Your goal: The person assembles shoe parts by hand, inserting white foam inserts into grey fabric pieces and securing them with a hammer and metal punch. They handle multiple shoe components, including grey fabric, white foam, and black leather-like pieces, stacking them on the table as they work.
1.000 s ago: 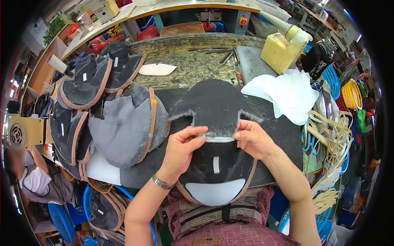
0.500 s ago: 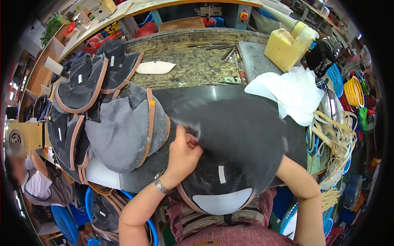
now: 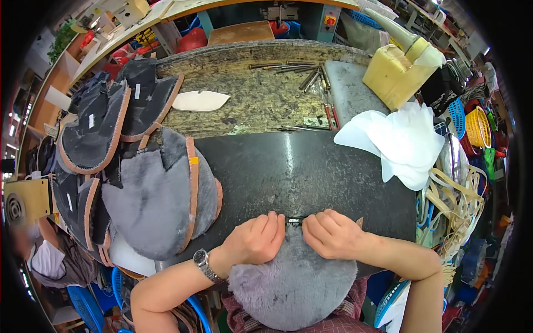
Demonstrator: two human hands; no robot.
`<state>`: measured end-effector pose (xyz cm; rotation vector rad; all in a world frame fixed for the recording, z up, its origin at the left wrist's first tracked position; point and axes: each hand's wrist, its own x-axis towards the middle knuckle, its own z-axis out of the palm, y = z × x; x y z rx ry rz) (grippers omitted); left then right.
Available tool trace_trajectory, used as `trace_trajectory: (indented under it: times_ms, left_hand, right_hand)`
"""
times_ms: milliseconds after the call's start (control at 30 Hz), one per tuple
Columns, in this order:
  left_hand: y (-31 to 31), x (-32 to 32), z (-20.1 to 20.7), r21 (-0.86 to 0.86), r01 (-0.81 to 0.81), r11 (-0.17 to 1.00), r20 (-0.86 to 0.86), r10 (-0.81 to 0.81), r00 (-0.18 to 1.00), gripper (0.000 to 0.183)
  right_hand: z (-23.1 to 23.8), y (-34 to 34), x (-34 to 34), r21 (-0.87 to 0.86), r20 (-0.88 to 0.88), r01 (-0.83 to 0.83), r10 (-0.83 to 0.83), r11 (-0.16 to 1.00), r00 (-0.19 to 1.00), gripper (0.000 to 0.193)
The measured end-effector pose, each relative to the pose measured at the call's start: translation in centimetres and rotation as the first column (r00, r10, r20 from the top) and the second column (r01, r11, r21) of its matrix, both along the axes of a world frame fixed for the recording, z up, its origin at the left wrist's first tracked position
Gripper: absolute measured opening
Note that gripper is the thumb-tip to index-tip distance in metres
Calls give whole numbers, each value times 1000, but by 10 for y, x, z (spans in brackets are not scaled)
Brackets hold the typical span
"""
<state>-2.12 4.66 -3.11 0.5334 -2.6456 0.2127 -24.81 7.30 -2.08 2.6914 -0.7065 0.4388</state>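
Observation:
A rounded grey fleece piece (image 3: 294, 288) lies fleece side up at the near edge of the dark work mat (image 3: 250, 172), hanging toward my lap. My left hand (image 3: 258, 238), with a watch on its wrist, is closed on the far edge of the piece. Level with it, my right hand (image 3: 333, 236) pinches that same edge a little to the right. Between the two hands shows a small black label (image 3: 293, 221) with pale print. The fingertips are partly hidden behind my curled knuckles.
To the left are stacked a fleece piece with tan binding (image 3: 150, 200) and several black-backed pieces (image 3: 91, 133). A white template (image 3: 200, 101) and metal punches (image 3: 286, 67) lie farther back. White sheets (image 3: 391, 141) and a yellow block-shaped container (image 3: 397, 75) sit at right.
The piece, blurred and dark side up before, now shows its grey fleece. My left hand has shifted right and nearer; my right hand, hidden behind the piece before, now grips its far edge.

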Motion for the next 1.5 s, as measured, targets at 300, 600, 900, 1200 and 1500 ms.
trace_trajectory:
  times_ms: [300,600,900,1200,1500]
  left_hand:
    - [-10,9,18,61,226,972,244,-234,941,28]
    - [-19,18,27,314,269,911,256,-354,900,36]
    - [-28,-4,49,681,156,716,156,-351,923,47]
    - [30,-25,34,488,-73,870,117,18,993,51]
    - [79,-23,11,522,-198,830,109,165,980,69]
  right_hand:
    - [14,8,-4,264,-101,48,-22,963,995,32]
    - [22,15,-27,579,-51,92,-77,810,996,67]
    - [32,115,-34,182,92,188,-207,965,974,58]
    - [9,134,-27,749,227,56,-335,660,914,49]
    - [10,144,-25,656,-45,309,-373,689,927,56]
